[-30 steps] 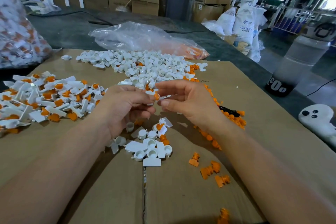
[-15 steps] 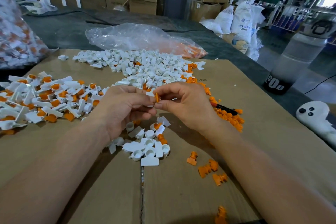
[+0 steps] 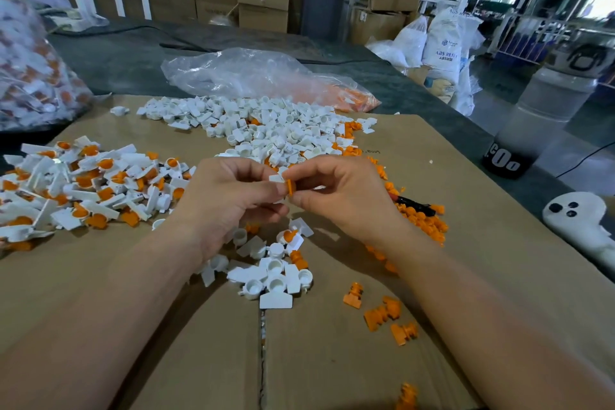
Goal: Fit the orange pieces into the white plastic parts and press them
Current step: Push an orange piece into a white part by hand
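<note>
At left on the brown cardboard surface [image 3: 332, 363] lies a heap of assembled white-and-orange plastic parts [image 3: 83, 190]. Beside it the left hand [image 3: 226, 203] grips a white plastic part [image 3: 277, 178], and against it the right hand [image 3: 342, 196] pinches a ridged orange plastic piece [image 3: 291, 186], loose orange pieces [image 3: 421, 218] scattered beyond.

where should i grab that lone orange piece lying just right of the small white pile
Pinch the orange piece by its wide flat end, coming from above, fingers on its two sides. It lies on its side on the cardboard, clear of the others, so the narrower ribbed stem likely stays free for fitting.
</note>
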